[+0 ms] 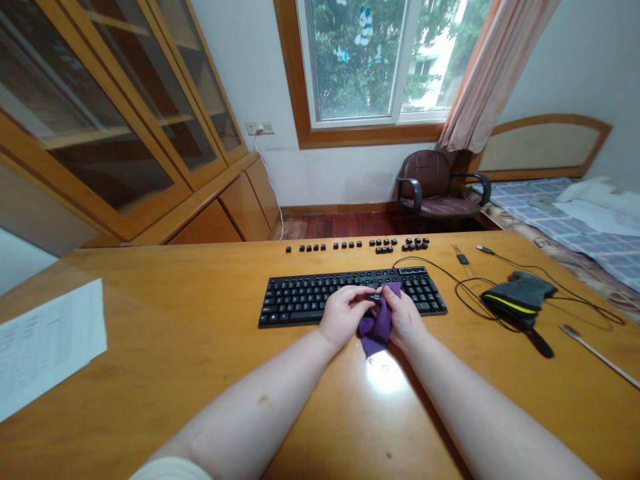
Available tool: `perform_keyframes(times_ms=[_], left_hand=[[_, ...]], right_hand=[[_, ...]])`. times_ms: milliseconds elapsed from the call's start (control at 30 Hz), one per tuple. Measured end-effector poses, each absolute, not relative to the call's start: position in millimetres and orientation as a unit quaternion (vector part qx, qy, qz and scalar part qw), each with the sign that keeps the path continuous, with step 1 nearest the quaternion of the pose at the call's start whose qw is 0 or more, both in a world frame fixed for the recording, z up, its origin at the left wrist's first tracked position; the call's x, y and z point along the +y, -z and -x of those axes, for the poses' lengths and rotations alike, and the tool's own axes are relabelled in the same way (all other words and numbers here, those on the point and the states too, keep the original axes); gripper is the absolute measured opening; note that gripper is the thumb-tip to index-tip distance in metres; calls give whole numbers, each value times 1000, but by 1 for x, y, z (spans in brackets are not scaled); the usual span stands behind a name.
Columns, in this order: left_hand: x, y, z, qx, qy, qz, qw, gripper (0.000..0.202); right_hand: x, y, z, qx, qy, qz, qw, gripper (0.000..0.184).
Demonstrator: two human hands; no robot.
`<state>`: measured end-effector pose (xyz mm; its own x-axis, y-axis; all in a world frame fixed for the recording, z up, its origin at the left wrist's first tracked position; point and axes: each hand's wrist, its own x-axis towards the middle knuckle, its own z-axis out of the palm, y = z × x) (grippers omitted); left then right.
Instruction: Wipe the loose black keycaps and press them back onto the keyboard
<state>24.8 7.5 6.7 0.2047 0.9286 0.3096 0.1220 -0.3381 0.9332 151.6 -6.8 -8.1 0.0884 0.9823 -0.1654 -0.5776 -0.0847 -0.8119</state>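
A black keyboard point(310, 297) lies on the wooden desk point(200, 313) in front of me. My left hand point(343, 313) and my right hand point(403, 317) meet over its front edge. The left hand's fingers pinch a small black keycap point(374, 297). A purple cloth point(380, 320) is gripped in my right hand and hangs down between both hands, pressed against the keycap. Rows of loose black keycaps point(360, 245) lie on the desk behind the keyboard.
A sheet of paper point(45, 340) lies at the desk's left edge. A dark pouch with a yellow stripe point(517, 299), black cables point(465, 287) and a thin metal tool point(597, 353) lie at the right. Behind the desk stand a chair point(437, 187), cabinets and a bed.
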Motion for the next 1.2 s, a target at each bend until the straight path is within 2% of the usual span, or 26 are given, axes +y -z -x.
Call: perform_keyframes(times_ms=[200, 400, 700, 900, 1067, 1200], left_hand=[[10, -5, -25, 410, -508, -582, 485, 22], [5, -5, -27, 412, -511, -575, 488, 26], [2, 3, -28, 373, -492, -548, 565, 27], [2, -2, -29, 402, -508, -539, 539, 24], [4, -5, -30, 403, -514, -512, 558, 22], [3, -8, -30, 387, -515, -509, 571, 19]], right_hand=[[-7, 5, -149, -290, -618, 394, 615, 30], [-5, 7, -149, -251, -551, 425, 673, 32], [-8, 11, -150, -365, -561, 417, 614, 36], [-8, 5, -153, -405, -525, 447, 600, 29], [-9, 0, -151, -392, -543, 442, 596, 36], [-9, 3, -152, -407, -517, 444, 608, 32]])
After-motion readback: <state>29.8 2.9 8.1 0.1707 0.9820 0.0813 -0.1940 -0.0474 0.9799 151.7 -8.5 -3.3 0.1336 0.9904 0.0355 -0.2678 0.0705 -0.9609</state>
